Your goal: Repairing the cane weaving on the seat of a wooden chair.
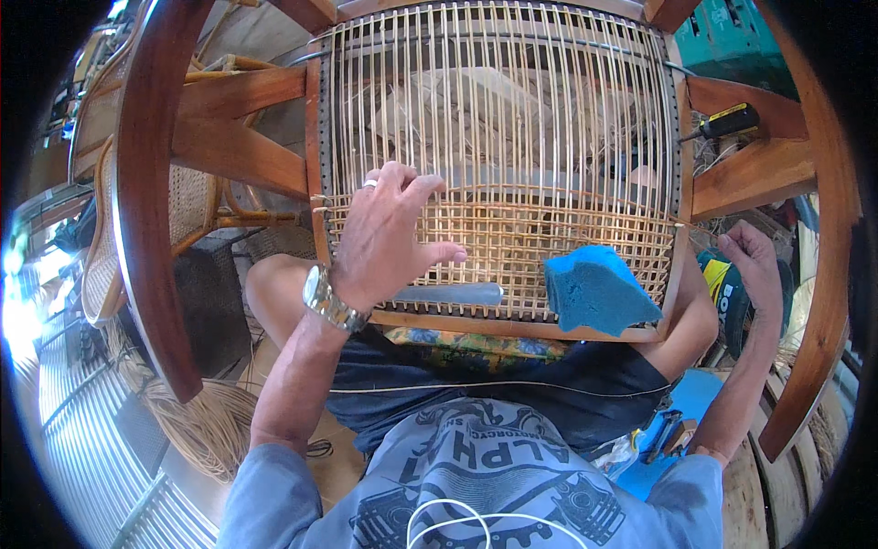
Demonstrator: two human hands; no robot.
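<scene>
I have the left hand [382,233] over the woven cane [512,212] of the seat, thumb and fingers spread apart with a gap between them; whether the fingertips touch the strands I cannot tell from here. The right hand [757,263] is out past the seat's right edge, fingers curled in; I cannot tell whether anything is pinched in them. The seat frame [430,323] lies in front of my camera, close above the lap. The cane is tightly cross-woven across the near part of it, while the far part has only lengthwise strands [498,110]. A grey flat tool [457,294] lies on the weave just below the left hand, and a blue sponge [602,291] sits on the near right corner. One long pale strand [512,384] runs across the dark shorts [567,398]. A dark-handled screwdriver [732,121] is near the frame's far right side, and a bundle of loose cane [210,425] is down at my left, near the left forearm [297,380].
</scene>
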